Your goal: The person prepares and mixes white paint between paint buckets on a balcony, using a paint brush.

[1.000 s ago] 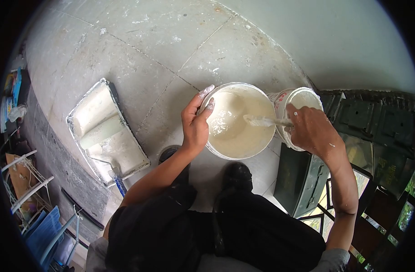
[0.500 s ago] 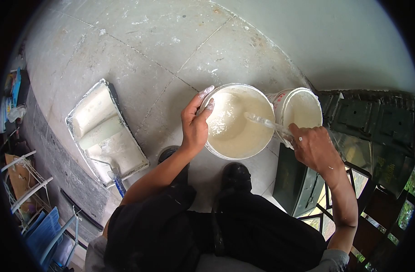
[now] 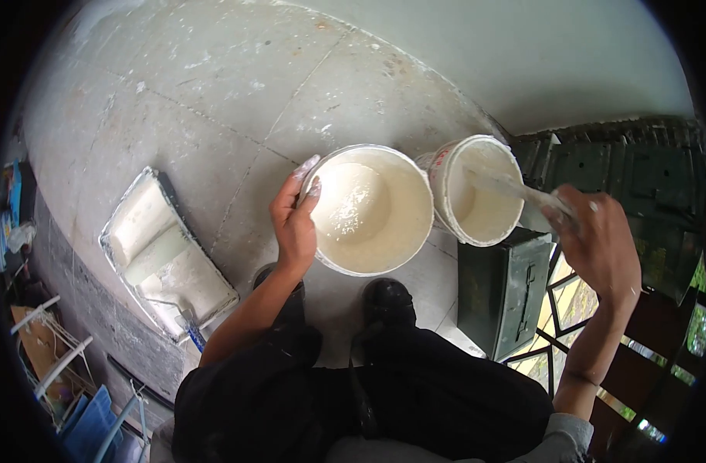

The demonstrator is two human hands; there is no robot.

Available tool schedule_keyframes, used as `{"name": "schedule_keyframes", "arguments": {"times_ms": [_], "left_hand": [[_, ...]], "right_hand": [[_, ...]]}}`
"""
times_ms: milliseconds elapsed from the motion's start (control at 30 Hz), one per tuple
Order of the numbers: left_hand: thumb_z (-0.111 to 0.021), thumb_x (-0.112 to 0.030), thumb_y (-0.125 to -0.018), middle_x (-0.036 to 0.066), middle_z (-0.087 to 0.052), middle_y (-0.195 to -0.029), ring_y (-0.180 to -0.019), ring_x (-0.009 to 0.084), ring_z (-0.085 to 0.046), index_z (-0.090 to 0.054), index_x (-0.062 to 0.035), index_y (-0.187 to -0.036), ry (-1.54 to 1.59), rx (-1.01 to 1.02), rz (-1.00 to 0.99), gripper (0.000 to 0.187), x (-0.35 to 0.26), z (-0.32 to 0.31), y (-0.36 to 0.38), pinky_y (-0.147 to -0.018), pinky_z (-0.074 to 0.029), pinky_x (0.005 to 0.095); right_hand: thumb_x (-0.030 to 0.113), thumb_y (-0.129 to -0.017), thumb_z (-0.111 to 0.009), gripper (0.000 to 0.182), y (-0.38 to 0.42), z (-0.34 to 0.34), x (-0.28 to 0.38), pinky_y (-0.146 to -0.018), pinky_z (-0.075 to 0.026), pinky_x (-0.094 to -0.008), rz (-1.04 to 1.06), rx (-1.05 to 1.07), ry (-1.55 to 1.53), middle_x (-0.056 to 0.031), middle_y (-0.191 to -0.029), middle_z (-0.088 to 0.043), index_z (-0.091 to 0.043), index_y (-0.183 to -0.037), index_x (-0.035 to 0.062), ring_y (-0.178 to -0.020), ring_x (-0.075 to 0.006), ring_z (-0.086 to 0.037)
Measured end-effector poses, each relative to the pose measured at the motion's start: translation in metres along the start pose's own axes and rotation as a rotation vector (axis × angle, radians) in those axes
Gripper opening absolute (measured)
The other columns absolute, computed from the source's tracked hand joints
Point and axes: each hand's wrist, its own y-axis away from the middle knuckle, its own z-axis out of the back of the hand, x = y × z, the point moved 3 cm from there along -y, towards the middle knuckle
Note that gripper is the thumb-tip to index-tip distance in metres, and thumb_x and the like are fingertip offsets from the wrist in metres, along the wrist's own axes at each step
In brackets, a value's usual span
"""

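My left hand (image 3: 296,228), its fingertips smeared white, is closed on the left rim of a large round bucket (image 3: 411,176). Pale, creamy paint (image 3: 351,208) lies inside, with small glossy bubbles on its surface. In my right hand (image 3: 600,243) is a paint-coated stirring stick (image 3: 515,187), held by its near end. Its far end overlaps the mouth of a smaller white bucket (image 3: 441,185) with red lettering, standing just right of the large one. Paint residue coats the smaller bucket's inside.
On the floor at left lies a paint tray (image 3: 225,299) with a paint roller (image 3: 156,255) in it. Dark green metal boxes (image 3: 488,301) stand at right, near a pale wall (image 3: 553,62). White-legged racks and clutter line the left edge. My shoes (image 3: 387,302) are below the large bucket.
My right hand has moved right, carrying the stick out of the large bucket and over the smaller one. My left hand stays on the large bucket's rim. The view has shifted slightly.
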Motion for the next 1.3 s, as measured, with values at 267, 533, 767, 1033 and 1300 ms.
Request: {"name": "schedule_keyframes", "arguments": {"times_ms": [267, 533, 767, 1033, 1300], "left_hand": [[-0.05, 0.002, -0.088, 0.015, -0.058, -0.124, -0.114, 0.0178, -0.053, -0.051, 0.01, -0.126, 0.025, -0.009, 0.069, 0.038, 0.002, -0.001, 0.0, -0.1, -0.037, 0.0281], [-0.049, -0.002, -0.091, 0.016, -0.057, -0.126, -0.114, 0.0177, -0.054, -0.05, 0.0099, -0.128, -0.014, -0.025, 0.091, 0.039, -0.002, -0.005, 0.001, -0.1, -0.038, 0.029], [-0.049, -0.002, -0.09, 0.017, -0.057, -0.127, -0.115, 0.0185, -0.054, -0.05, 0.0098, -0.128, -0.016, -0.017, 0.094, 0.039, 0.002, -0.002, 0.0, -0.1, -0.039, 0.0298], [-0.05, 0.0, -0.09, 0.016, -0.058, -0.125, -0.114, 0.018, -0.054, -0.051, 0.01, -0.127, -0.001, 0.0, 0.067, 0.038, 0.0, -0.001, 0.001, -0.101, -0.037, 0.0286], [-0.051, 0.001, -0.09, 0.013, -0.06, -0.121, -0.112, 0.0157, -0.054, -0.052, 0.0092, -0.125, 0.035, 0.005, 0.048, 0.037, 0.002, 0.0, 0.0, -0.099, -0.038, 0.0269]], "right_hand": [[0.011, -0.072, -0.055, 0.017, -0.072, -0.125, -0.037, -0.069, -0.054, -0.0445, 0.009, 0.316, 0.151, -0.02, -0.081, -0.067, -0.069, -0.075, 0.0011, -0.077, -0.0348, -0.068], [0.01, -0.072, -0.055, 0.02, -0.091, -0.179, -0.05, -0.072, -0.054, -0.0438, 0.061, 0.333, 0.035, -0.0206, -0.085, -0.068, -0.07, -0.081, 0.0012, -0.082, -0.0351, -0.068], [0.011, -0.073, -0.055, 0.022, -0.09, -0.184, -0.045, -0.075, -0.053, -0.0439, 0.039, 0.418, 0.035, -0.0207, -0.086, -0.068, -0.071, -0.083, 0.0003, -0.083, -0.0354, -0.068], [0.025, -0.081, -0.061, 0.027, -0.053, -0.055, -0.069, -0.082, -0.048, -0.043, -0.108, 0.207, 0.033, -0.0186, -0.094, -0.063, -0.065, -0.09, -0.0001, -0.091, -0.0353, -0.061], [0.016, -0.07, -0.077, 0.025, 0.0, 0.039, 0.007, -0.059, -0.043, -0.0324, 0.117, -0.246, -0.14, -0.0083, -0.083, -0.063, -0.068, -0.09, 0.0039, -0.071, -0.0207, -0.056]]}}
